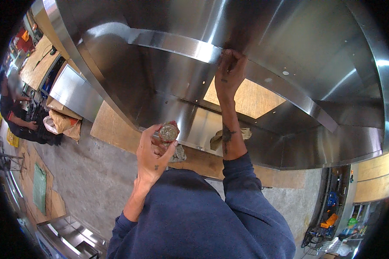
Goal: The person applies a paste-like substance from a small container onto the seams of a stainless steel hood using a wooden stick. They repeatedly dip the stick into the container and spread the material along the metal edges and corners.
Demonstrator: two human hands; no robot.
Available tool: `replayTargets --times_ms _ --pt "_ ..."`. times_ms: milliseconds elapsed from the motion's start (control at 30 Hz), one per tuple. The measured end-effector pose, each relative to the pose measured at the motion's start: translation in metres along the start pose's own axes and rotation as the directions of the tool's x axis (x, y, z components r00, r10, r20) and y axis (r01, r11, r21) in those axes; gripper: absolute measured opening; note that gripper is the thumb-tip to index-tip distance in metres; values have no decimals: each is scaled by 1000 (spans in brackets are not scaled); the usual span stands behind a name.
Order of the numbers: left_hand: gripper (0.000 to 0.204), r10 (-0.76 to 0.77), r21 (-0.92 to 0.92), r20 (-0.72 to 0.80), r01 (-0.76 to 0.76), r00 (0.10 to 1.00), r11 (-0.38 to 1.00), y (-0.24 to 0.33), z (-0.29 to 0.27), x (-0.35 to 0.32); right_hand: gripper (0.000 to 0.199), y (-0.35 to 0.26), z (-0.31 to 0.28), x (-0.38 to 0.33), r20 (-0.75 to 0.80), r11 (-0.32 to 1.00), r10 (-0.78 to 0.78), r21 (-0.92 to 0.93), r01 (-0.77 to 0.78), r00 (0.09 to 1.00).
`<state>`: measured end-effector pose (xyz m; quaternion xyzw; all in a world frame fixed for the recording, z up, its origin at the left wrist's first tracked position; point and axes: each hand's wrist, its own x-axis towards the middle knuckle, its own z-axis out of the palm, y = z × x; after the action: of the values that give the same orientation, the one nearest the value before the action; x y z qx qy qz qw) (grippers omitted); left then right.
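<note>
A: What was held by the left hand (pixel 153 153)?

B: A small round reddish tin with a pale paste inside (pixel 168 131), gripped in closed fingers, raised in front of the chest.

A: And the right hand (pixel 230 71)?

B: It was pressed on the long stainless steel cross strip (pixel 177 43) inside the large shiny steel hood (pixel 315 52); whether the fingers were closed could not be told.

A: Tips?

B: Best kept level, judged; even pressure along the strip. A crumpled beige rag (pixel 218 138) was lying below.

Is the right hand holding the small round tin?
No, the left hand holds the small round tin; the right hand presses on the steel hood.
</note>
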<state>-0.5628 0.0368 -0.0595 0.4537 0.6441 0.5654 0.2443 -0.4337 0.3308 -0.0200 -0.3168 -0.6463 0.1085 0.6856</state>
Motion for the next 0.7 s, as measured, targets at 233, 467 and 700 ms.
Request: replayTargets --times_ms 233,467,700 --pt "63 58 59 35 -60 998 996 -2 -3 1 14 -6 -1 0 -38 995 95 -15 -95 995" --pt "61 9 5 -20 -9 1000 1000 3 -16 -12 17 -61 -24 -64 89 939 256 211 -270 962" --pt "56 168 111 -88 -158 982 981 7 -33 -42 28 -132 -79 -122 251 890 401 119 -439 881"
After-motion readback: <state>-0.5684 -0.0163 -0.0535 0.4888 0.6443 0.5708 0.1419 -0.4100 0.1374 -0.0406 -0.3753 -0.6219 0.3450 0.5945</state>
